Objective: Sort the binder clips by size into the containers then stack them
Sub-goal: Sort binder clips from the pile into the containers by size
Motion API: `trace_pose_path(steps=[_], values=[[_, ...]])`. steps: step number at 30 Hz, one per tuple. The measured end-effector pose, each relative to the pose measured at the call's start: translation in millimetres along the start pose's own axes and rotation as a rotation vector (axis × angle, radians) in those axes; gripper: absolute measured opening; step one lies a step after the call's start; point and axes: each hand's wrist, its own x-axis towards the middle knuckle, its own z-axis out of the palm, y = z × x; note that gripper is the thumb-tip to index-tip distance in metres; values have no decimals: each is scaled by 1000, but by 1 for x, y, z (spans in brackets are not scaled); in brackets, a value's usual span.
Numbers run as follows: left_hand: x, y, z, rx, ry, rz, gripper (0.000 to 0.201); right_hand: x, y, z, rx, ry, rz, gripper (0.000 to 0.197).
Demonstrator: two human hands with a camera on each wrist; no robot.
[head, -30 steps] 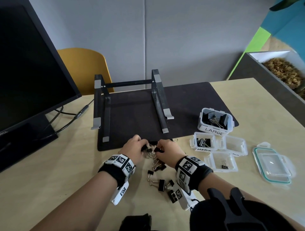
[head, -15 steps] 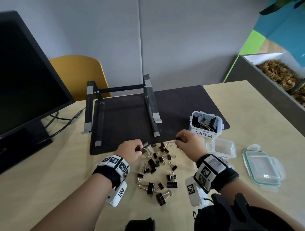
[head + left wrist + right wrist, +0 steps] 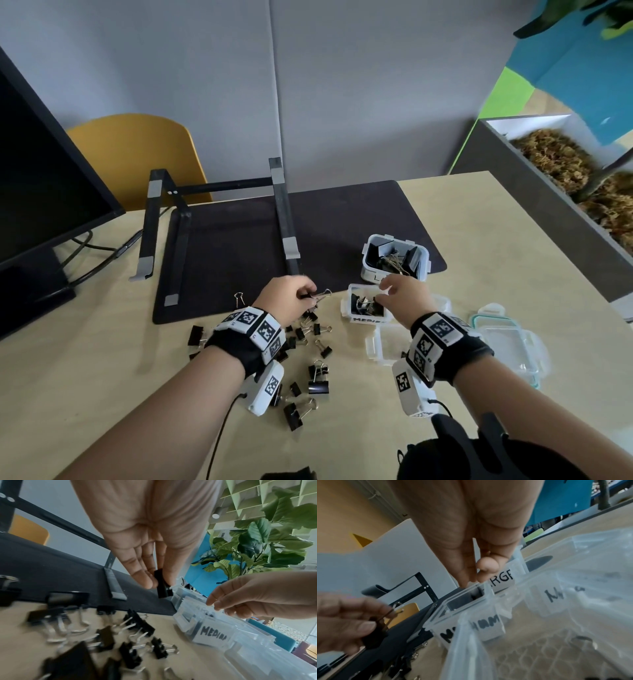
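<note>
A black binder clip (image 3: 317,296) is pinched between the thumb and fingertips of the left hand (image 3: 286,298), its wire handles sticking out to the right, held just above the near edge of the dark mat (image 3: 342,219) and a little left of the medium container (image 3: 364,305). That small clear tub, labelled in black marker, sits on the table (image 3: 479,260) at the mat's front edge and already has several black clips in it. The right hand (image 3: 404,296) hovers over its right rim with a narrow, empty grip, thumb and fingers drawn near each other and pointing down at the opening. Just behind stands the large container (image 3: 394,260), a taller white tub resting on the mat's corner and full of big clips. Loose binder clips (image 3: 317,380) of mixed sizes lie scattered on the table under and around the left wrist. A shallow clear container (image 3: 383,346) sits beside the right wrist, and a green-rimmed lid (image 3: 510,342) lies further right. A black laptop stand (image 3: 219,222) rests on the mat, with a monitor (image 3: 44,192) to the far left
</note>
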Motion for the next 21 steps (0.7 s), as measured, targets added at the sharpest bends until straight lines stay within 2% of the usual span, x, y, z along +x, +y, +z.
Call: trace_pose_path(steps=[7, 15, 21], values=[[23, 41, 21, 31, -18, 54, 11, -5, 9, -5, -171, -52, -104, 27], [45, 70, 45, 199, -92, 113, 18, -2, 13, -3, -169, -106, -100, 35], [43, 57, 60, 279, 14, 190, 16, 2, 15, -2, -196, -123, -118, 34]])
